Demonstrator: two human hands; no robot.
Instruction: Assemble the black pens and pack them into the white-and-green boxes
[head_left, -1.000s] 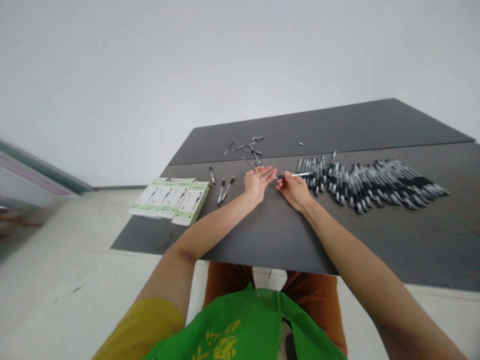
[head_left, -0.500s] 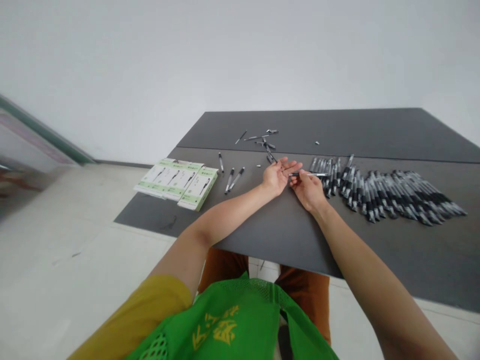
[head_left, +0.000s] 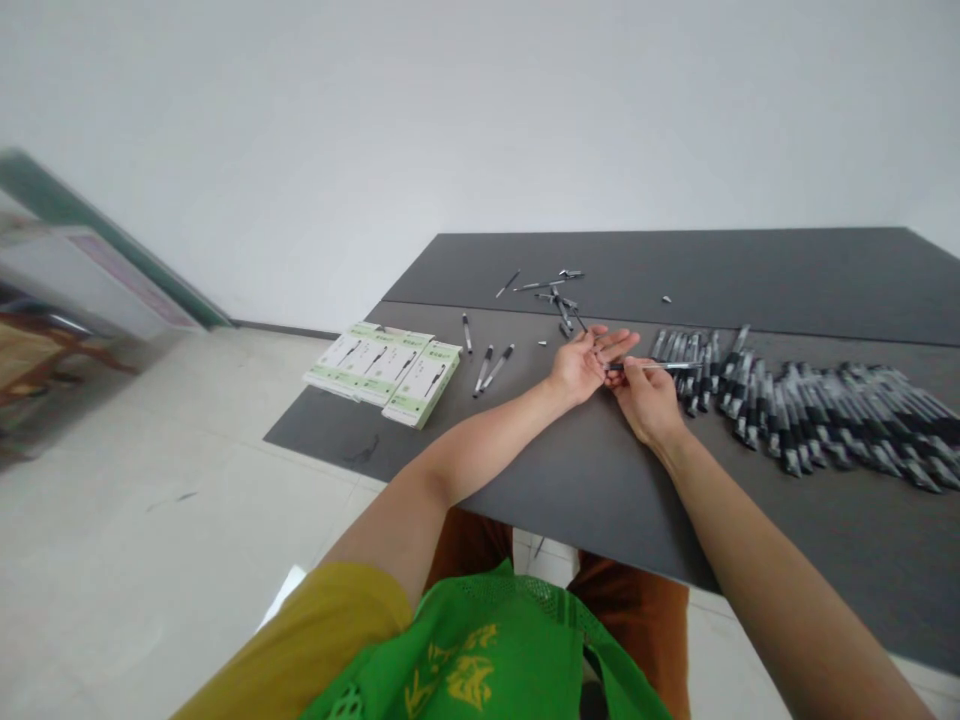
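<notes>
A matte dark-grey table runs beneath the clear-barrelled pen, its surface crossed by a straight seam beyond that pen. Behind the pen rises a plain, pale wall; far to its left lie a light tiled floor, a blurred green-edged panel and some brown furniture too smeared to identify.

The right hand has thumb and fingers clamped on the pen, which lies crosswise with its dark end toward the left hand. That hand is just left of the pen, palm turned up, fingers stretched out and a little apart; whether they pinch anything cannot be told. A thin dark rod shows at its far edge.

Right of the pen, many black-grip pens lie side by side in a long, overlapping spread. Beyond it to the left are scattered pen parts; beyond it, near the seam, sits a small pale piece. Three loose pens rest farther left.

Well left of the pen, white-and-green pen boxes each carry a printed picture of a black pen; their small lettering is unreadable. Nearer the body than the pen, the green vest bears yellow characters, creased and not clearly legible.
</notes>
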